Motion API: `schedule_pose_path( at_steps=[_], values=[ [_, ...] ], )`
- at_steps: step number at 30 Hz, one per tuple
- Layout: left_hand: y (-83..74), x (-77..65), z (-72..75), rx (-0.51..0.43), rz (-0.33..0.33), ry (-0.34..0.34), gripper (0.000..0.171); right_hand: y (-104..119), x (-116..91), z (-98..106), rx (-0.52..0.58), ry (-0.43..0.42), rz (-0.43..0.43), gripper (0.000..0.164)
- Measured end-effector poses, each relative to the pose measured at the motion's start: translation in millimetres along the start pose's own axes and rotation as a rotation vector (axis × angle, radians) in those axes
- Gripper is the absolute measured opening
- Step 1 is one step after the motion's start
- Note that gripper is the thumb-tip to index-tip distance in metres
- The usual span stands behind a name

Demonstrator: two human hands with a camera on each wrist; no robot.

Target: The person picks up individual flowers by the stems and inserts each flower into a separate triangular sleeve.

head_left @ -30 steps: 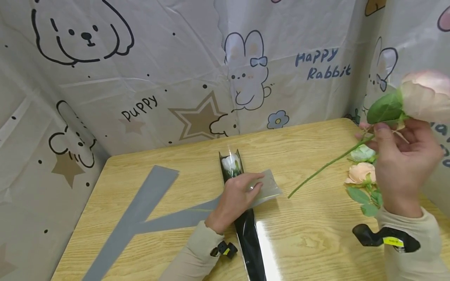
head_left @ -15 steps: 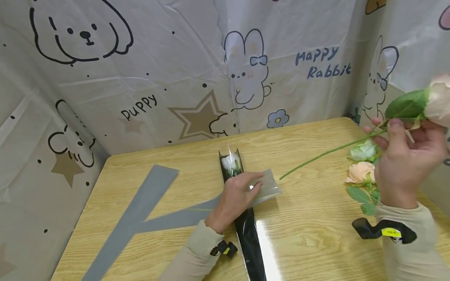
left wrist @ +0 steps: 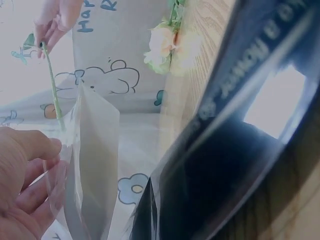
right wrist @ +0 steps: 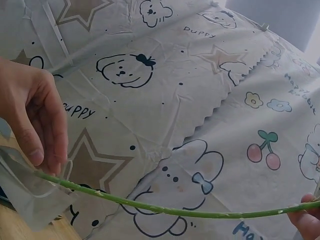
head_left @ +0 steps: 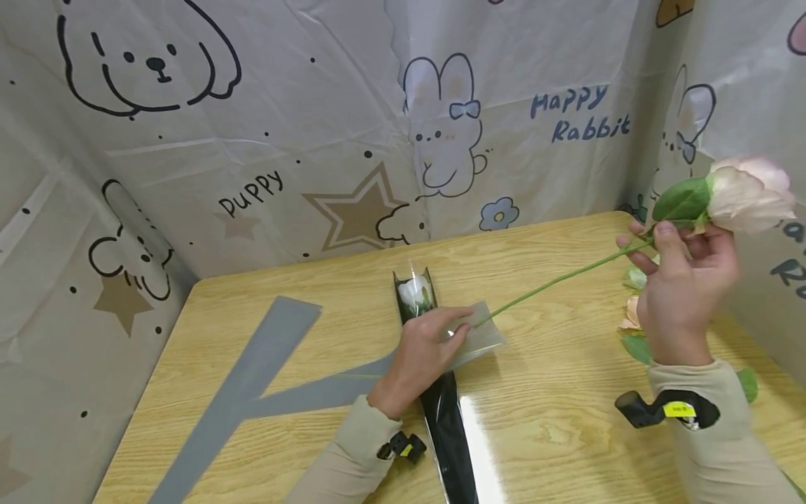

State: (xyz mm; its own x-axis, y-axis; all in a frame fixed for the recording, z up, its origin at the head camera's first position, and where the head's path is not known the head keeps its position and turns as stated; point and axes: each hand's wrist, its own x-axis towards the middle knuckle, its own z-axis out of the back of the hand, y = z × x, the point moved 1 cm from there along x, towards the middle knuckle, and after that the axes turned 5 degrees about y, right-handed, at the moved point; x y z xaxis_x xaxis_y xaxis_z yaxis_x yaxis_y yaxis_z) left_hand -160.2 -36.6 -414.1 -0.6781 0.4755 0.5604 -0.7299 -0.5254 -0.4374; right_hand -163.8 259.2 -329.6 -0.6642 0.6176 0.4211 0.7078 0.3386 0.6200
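A wood-grain counter point(head_left: 554, 420) with rounded far corners has pale, creased sheeting point(head_left: 302, 126) upright behind it and along both its sides. Behind the counter, the sheeting shows a puppy point(head_left: 155, 65), a rabbit point(head_left: 443, 143), a blue flower point(head_left: 499, 214) and brown stars point(head_left: 359, 215); white glare point(head_left: 481, 448) lies on the counter's near part.

Honestly can't tell if the tip of the green stem point(right wrist: 175, 212) sits inside the translucent sleeve point(right wrist: 37, 206), the right hand point(head_left: 688, 294) blocks most of the peach rose point(head_left: 630, 315), and the black wrapper point(head_left: 450, 430) and grey strip point(head_left: 217, 414) run off the head view's bottom edge
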Motion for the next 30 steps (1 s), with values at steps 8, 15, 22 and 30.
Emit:
schedule_pose_path(
  at_steps=[8, 15, 22, 30],
  values=[
    [-1.0, 1.2, 0.6, -0.006, -0.014, -0.035, 0.021, -9.6, -8.2, 2.0, -0.012, 0.026, -0.186, 0.037],
    [-1.5, 1.2, 2.1, -0.006, -0.005, -0.039, 0.021, -21.6, -20.0, -3.0, 0.008, 0.084, -0.295, 0.035],
    [-1.2, 0.6, 3.1, -0.016, -0.011, -0.053, 0.02, -32.9, -32.5, -5.9, 0.019, 0.126, -0.418, 0.036],
    [-1.7, 1.1, 3.9, -0.002, -0.009, -0.052, 0.02, -42.4, -42.8, -7.6, 0.021, 0.171, -0.508, 0.033]
  ],
)
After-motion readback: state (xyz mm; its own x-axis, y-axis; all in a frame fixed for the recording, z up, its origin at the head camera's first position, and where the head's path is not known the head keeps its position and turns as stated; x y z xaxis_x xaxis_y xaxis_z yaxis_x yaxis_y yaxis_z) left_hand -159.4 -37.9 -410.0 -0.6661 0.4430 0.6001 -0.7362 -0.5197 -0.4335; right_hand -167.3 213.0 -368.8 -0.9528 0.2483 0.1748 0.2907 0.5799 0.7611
